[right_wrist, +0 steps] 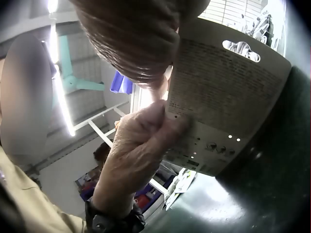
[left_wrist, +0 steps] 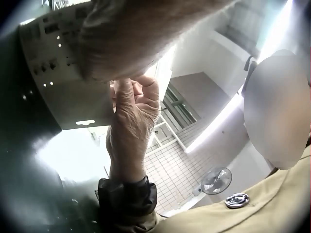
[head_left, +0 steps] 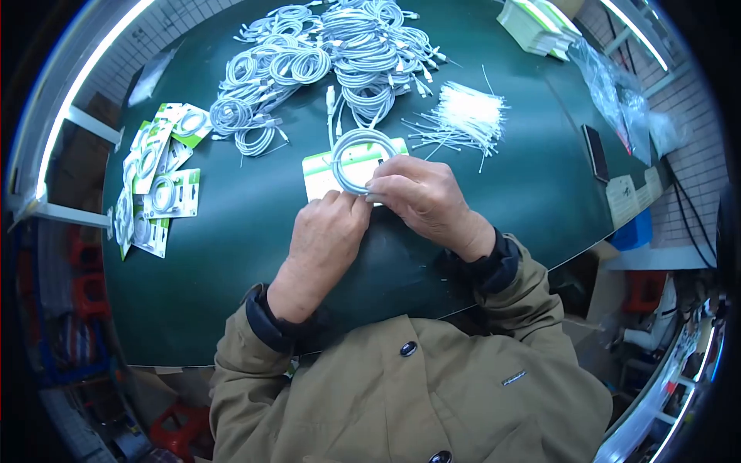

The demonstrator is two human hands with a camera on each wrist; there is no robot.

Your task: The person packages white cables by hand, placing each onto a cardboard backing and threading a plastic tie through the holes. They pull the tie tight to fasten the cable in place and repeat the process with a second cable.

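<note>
A white and green packaging card (head_left: 315, 176) is held up between the hands, with a grey-white coiled cable (head_left: 341, 171) against its front. The left hand (head_left: 328, 235) grips the card's lower edge; its thumb lies on the printed back (right_wrist: 223, 82) in the right wrist view. At the coil's lower right side, the right hand (head_left: 432, 202) pinches the cable with thumb and fingers. One cable plug (head_left: 330, 96) sticks up beyond the coil. In the left wrist view, the right hand (left_wrist: 133, 109) has curled fingers beside the card (left_wrist: 80, 104), partly hidden behind the left hand.
Many coiled cables (head_left: 363, 65) are heaped at the table's far side. White cable ties (head_left: 467, 116) lie right of them. Carded cables (head_left: 164, 193) overlap at the left. A stack of cards (head_left: 536, 27), plastic bags (head_left: 614, 92) and a phone (head_left: 595, 153) lie at the right.
</note>
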